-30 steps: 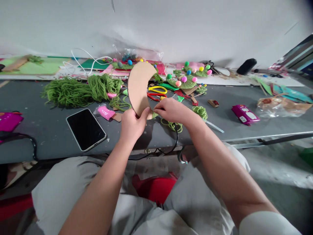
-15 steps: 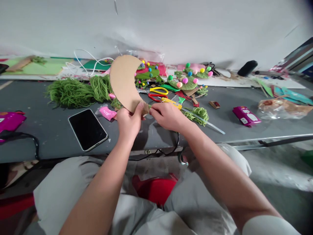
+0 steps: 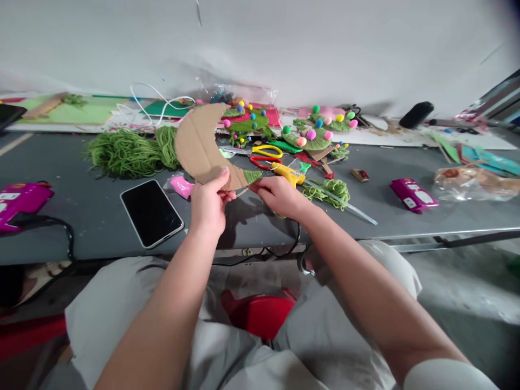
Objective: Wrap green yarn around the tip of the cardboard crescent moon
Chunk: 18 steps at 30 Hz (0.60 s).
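A brown cardboard crescent [image 3: 201, 146] is raised above the table's front, its right tip wound with green yarn [image 3: 252, 176]. My left hand [image 3: 209, 208] pinches its lower edge, thumb on top. My right hand [image 3: 280, 196] is closed at the wrapped tip, fingertips pressed together at its underside; what they pinch is too small to make out. Just behind my right hand lies a yellow glue gun [image 3: 289, 173] with a clear stick [image 3: 359, 214]. A loose bundle of green yarn [image 3: 331, 192] sits right of it.
A phone [image 3: 152, 214] and a pink packet [image 3: 182, 186] lie left of my hands. Farther back are a big green yarn heap [image 3: 125, 153], yellow-handled scissors [image 3: 268, 151] and leaf shapes with pompoms [image 3: 314, 138]. Purple packs [image 3: 414, 195] lie toward the table's ends.
The crescent has tilted and dropped slightly, and its yarn-wrapped tip has come into view. My right hand has shifted a little down from it; my left hand still grips the cardboard.
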Motion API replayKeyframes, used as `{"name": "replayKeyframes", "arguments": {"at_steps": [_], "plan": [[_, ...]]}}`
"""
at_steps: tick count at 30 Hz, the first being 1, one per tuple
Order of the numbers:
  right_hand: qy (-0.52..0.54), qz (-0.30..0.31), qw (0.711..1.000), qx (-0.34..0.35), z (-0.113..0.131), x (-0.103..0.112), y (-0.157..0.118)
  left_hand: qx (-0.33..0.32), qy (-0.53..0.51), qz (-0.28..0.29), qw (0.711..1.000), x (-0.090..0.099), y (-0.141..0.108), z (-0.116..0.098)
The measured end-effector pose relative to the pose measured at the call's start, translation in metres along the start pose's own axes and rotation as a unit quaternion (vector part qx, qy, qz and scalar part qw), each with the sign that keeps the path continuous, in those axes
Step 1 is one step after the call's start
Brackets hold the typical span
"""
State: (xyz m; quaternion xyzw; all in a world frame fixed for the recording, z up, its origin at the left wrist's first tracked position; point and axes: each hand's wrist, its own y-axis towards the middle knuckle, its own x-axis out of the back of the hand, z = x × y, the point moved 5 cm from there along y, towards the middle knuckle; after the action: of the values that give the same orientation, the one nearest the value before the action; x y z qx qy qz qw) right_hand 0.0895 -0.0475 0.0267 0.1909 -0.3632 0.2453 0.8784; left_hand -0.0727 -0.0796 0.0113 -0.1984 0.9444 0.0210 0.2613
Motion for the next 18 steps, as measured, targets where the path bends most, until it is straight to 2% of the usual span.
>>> {"name": "replayKeyframes", "arguments": {"at_steps": [5,8,11,14,16,18], "plan": [[-0.043,0.032,0.999,-0.006,-0.004,0.012,0.005,0.005,0.027,0.031,0.999,-0.006,-0.007,-0.004],[-0.031,0.060,0.998,0.008,-0.003,0.020,0.005,-0.004,0.096,0.054,0.994,-0.009,-0.010,-0.003],[-0.039,0.078,0.996,0.007,-0.005,0.027,0.005,-0.039,0.184,0.078,0.979,-0.011,-0.012,-0.004],[-0.063,0.105,0.992,0.009,-0.006,0.029,0.006,-0.054,0.284,0.123,0.949,-0.015,-0.017,-0.002],[-0.081,0.108,0.991,0.010,-0.005,0.030,0.008,-0.064,0.365,0.152,0.916,-0.017,-0.020,0.000],[-0.106,0.096,0.990,0.013,-0.002,0.032,0.008,-0.084,0.435,0.158,0.882,-0.017,-0.022,0.002]]}}
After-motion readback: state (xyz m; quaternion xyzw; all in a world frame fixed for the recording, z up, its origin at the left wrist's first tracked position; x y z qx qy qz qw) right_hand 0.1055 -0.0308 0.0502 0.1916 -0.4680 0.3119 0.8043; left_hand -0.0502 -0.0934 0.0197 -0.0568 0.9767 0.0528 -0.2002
